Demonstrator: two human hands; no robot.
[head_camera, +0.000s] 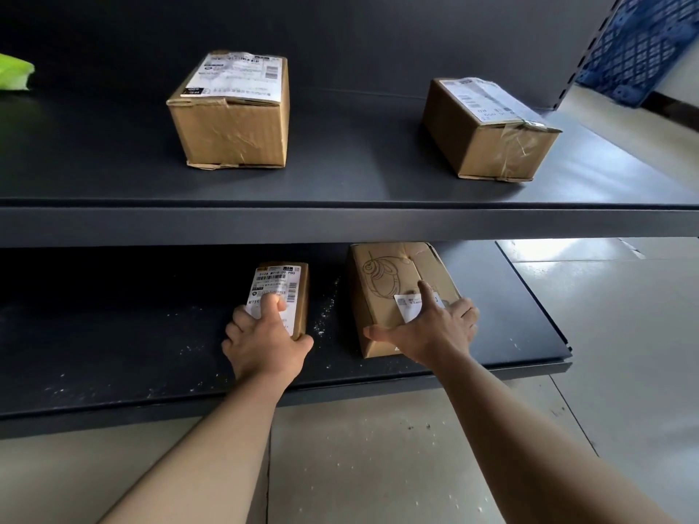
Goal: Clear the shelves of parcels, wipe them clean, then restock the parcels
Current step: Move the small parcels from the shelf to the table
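Observation:
Two dark shelves face me. On the lower shelf (113,353), my left hand (264,338) grips a small labelled parcel (291,285) from its near end, thumb on top. My right hand (435,327) grips a larger brown parcel (386,277) with a line drawing, fingers spread over its top and right side, thumb along the near edge. The upper shelf (340,179) carries two taped cardboard parcels, one at the middle (234,122) and one at the right (488,134). White dust specks (325,312) lie between the two lower parcels.
A bright green thing (13,71) lies at the far left of the upper shelf. A blue plastic pallet (639,43) leans at the top right behind the shelf post. Pale floor tiles (605,334) spread to the right and below.

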